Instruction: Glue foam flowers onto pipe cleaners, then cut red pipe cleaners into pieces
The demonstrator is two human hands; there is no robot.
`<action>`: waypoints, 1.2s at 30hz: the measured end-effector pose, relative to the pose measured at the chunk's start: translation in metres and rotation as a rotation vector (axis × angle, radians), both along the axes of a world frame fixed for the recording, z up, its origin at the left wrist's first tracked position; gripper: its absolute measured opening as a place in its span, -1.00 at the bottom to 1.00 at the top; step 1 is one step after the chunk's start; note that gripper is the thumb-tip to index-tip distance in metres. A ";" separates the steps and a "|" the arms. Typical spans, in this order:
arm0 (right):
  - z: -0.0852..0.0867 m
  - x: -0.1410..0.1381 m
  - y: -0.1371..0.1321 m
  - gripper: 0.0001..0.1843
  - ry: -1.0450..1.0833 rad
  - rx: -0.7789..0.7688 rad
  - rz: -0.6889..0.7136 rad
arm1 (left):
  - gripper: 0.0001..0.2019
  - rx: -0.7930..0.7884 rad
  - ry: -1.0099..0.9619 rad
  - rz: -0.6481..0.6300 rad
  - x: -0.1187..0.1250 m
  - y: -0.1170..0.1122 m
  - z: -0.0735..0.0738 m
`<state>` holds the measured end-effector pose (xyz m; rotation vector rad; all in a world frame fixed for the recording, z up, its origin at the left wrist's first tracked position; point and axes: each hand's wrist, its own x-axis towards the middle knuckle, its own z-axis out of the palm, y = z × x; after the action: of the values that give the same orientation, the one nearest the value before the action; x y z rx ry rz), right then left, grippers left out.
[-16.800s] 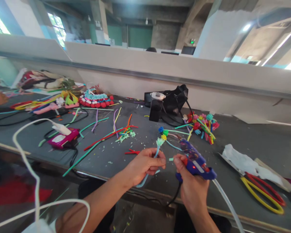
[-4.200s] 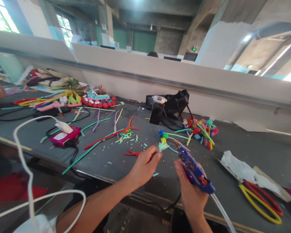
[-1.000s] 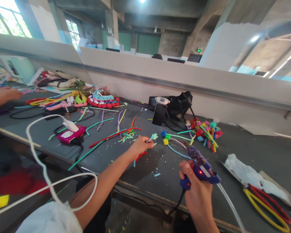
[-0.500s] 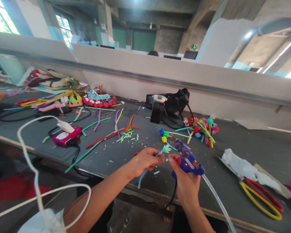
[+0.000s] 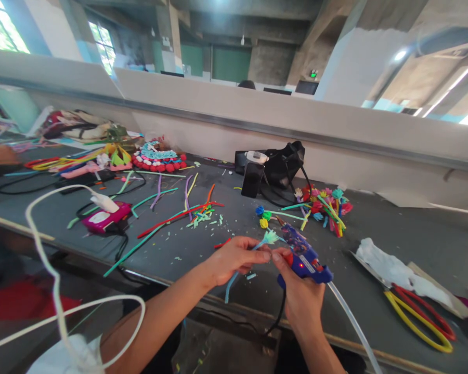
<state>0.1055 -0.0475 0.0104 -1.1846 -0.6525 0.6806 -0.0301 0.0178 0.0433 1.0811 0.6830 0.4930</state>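
My left hand (image 5: 239, 259) is closed around the blue stem of a pipe cleaner flower (image 5: 270, 237), whose mint-green head points up and to the right. The lower end of the stem hangs below my palm. Held in my right hand (image 5: 302, 298) is a blue glue gun (image 5: 304, 257), its nozzle aimed up and left and a clear glue stick trailing from its back. The tips of my left fingers meet my right thumb and index finger; whatever sits between them is hidden. Small blue, green and yellow pom-pom flowers (image 5: 263, 223) lie just beyond.
Pipe cleaners (image 5: 156, 228) and cut scraps (image 5: 205, 218) are strewn to the left. A magenta power adapter (image 5: 107, 217) with cables lies there too. A flower bunch (image 5: 327, 205) and black bag (image 5: 284, 166) are behind; scissors (image 5: 419, 319) lie right. Another person's hand (image 5: 0, 156) is far left.
My left hand has shifted slightly right, so its fingertips now touch my right fingers. A tiny green bit at my right thumb no longer shows. The flower head moved right a little.
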 end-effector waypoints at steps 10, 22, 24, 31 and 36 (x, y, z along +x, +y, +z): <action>0.004 -0.001 -0.002 -0.78 0.026 0.060 -0.058 | -0.59 -0.041 0.014 0.059 0.004 -0.004 0.000; 0.008 0.004 -0.002 -0.76 -0.055 0.119 -0.183 | -0.59 0.326 0.239 0.216 0.004 -0.006 -0.004; 0.007 0.003 -0.003 -0.77 -0.057 0.134 -0.183 | -0.61 0.385 0.260 0.209 0.005 -0.007 -0.005; 0.001 0.002 -0.004 -0.76 -0.128 0.095 -0.198 | -0.64 0.464 0.267 0.169 0.010 -0.011 -0.012; -0.004 0.004 -0.005 -0.69 -0.282 0.025 -0.232 | -0.68 0.569 0.275 0.169 0.013 -0.016 -0.014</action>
<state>0.1094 -0.0525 0.0062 -1.3211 -0.7415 0.3119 -0.0172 0.0019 0.0298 1.6544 0.9086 0.7171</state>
